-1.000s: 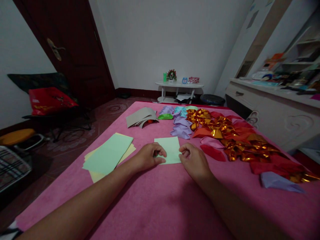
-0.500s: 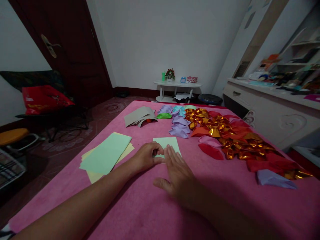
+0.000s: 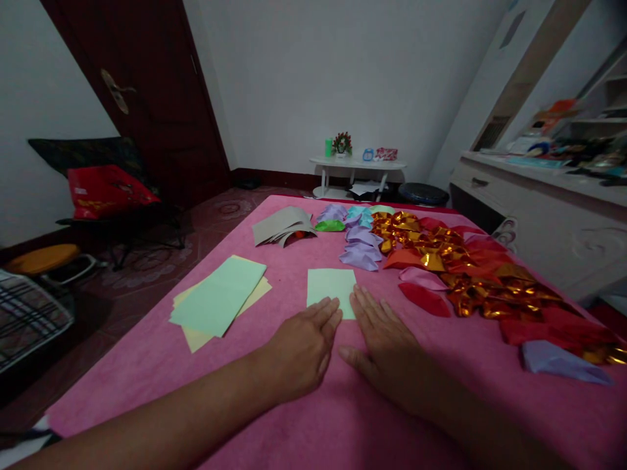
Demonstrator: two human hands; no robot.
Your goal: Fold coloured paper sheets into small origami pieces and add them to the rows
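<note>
A small folded pale green paper [image 3: 332,287] lies on the pink tablecloth [image 3: 274,418] in front of me. My left hand [image 3: 301,349] lies flat, fingers stretched out together, its fingertips on the paper's near edge. Beside it my right hand [image 3: 385,343] also rests flat and open, fingers slightly spread, fingertips touching the paper's near right corner. Neither hand holds anything.
A stack of pale green and yellow sheets [image 3: 219,301] lies to the left. Grey paper pieces [image 3: 281,228] sit farther back. Folded purple, blue, red and gold foil shapes [image 3: 455,267] cover the right side. A dresser [image 3: 553,215] stands at right, a small white table [image 3: 357,171] behind.
My left hand went from a pinch on the paper to lying flat. My right hand opened out, swept over the paper and now rests flat beside the left.
</note>
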